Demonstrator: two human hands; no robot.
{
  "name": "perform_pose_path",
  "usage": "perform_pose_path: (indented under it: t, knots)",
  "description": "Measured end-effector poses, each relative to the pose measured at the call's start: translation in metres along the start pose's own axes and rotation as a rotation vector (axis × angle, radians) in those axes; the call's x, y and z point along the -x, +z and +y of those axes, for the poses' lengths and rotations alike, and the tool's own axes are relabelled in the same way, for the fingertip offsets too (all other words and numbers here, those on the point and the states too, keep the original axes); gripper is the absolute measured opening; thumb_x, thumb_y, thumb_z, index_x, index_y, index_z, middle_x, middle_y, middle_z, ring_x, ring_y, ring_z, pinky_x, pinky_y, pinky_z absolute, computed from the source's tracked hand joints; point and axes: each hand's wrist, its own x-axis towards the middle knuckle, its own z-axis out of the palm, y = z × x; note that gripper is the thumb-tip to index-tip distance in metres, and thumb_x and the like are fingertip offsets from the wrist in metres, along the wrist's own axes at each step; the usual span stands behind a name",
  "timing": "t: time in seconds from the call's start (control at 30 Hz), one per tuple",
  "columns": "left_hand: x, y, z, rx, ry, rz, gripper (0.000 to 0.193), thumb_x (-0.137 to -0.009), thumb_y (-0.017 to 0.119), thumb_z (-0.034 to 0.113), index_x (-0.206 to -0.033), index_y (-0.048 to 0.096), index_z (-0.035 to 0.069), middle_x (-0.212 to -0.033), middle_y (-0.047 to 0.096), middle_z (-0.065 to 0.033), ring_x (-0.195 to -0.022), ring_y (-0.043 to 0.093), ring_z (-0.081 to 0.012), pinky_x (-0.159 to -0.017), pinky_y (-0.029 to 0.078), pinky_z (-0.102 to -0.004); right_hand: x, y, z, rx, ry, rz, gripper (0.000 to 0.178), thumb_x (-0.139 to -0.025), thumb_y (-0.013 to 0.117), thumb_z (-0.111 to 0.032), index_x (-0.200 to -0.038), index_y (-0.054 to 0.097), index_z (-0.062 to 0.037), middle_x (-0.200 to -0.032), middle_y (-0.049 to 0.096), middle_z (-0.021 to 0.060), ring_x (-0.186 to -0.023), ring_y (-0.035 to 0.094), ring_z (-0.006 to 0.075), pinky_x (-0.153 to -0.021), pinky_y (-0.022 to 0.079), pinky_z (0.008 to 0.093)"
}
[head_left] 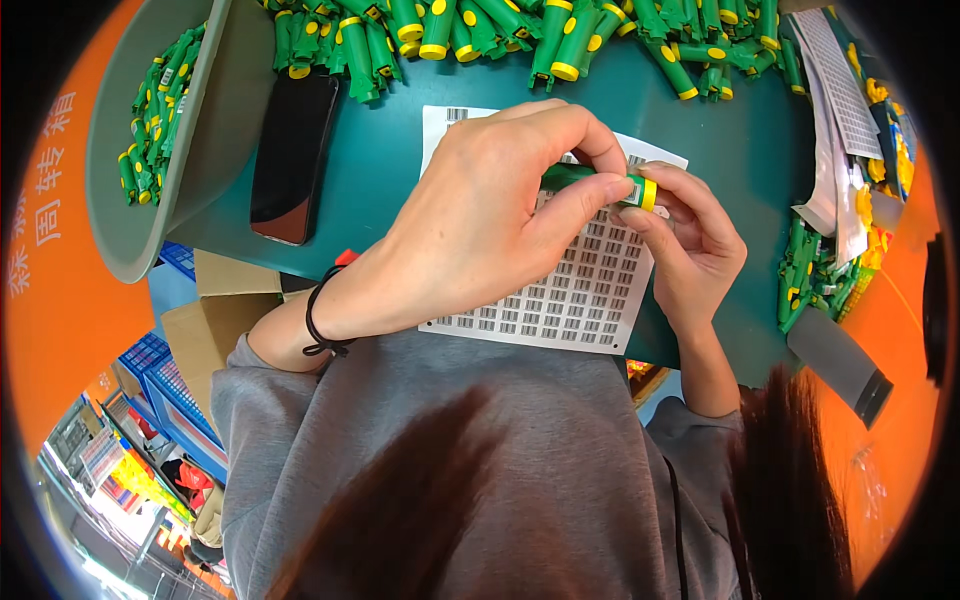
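Note:
A green plastic tube with a yellow end (649, 194) is held between my two hands above the sheet. My left hand (500, 190) wraps over it, the thumb pressed on a small white label (634, 190) near the yellow end. At that same end, the thumb and fingers of my right hand (695, 225) grip the tube from the right. Much of the tube is hidden under my left hand. Beneath both hands lies a white sheet of barcode stickers (560, 310), printed in rows, on the green tabletop (735, 290).
Many similar green-and-yellow tubes (440, 30) are heaped along the far edge. A grey bin (185, 140) with more tubes stands at left, beside a black phone (290, 160). At right are more sticker sheets (840, 90), bagged pieces and a grey bottle-like object (835, 360).

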Motion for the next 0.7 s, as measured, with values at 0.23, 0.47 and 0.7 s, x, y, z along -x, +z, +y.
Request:
perform_pose_path:
  t: [0.23, 0.47, 0.7]
  knots:
    - [-0.002, 0.002, -0.003, -0.017, 0.019, -0.002, 0.012, -0.088, 0.074, 0.005, -0.096, 0.069, 0.0, -0.095, 0.072, -0.0072, -0.094, 0.068, -0.0162, -0.087, 0.052, -0.0299, 0.0, -0.002, 0.001, 0.048, 0.012, 0.011, 0.038, -0.085, 0.073, 0.011, -0.121, 0.066, 0.0042, -0.121, 0.064, 0.0132, -0.111, 0.065, 0.0204, -0.092, 0.059, 0.0309]
    - [-0.007, 0.005, -0.019, 0.504, -0.298, -0.097, 0.02, -0.099, 0.066, 0.022, -0.096, 0.07, 0.002, -0.084, 0.07, -0.002, -0.083, 0.064, -0.0068, -0.074, 0.051, -0.0226, 0.0, -0.008, 0.007, 0.004, 0.0, -0.005, 0.039, -0.083, 0.073, 0.013, -0.12, 0.067, 0.005, -0.121, 0.064, 0.014, -0.109, 0.067, 0.0218, -0.093, 0.059, 0.0317]
    - [-0.004, 0.004, -0.024, 0.417, -0.41, -0.233, 0.03, -0.103, 0.062, 0.03, -0.109, 0.073, 0.002, -0.07, 0.058, 0.0026, -0.067, 0.051, -0.0026, -0.058, 0.041, -0.0213, 0.0, 0.001, 0.005, -0.04, 0.015, -0.047, 0.04, -0.083, 0.072, 0.014, -0.122, 0.065, 0.0058, -0.124, 0.062, 0.0158, -0.113, 0.065, 0.0242, -0.098, 0.057, 0.0352]
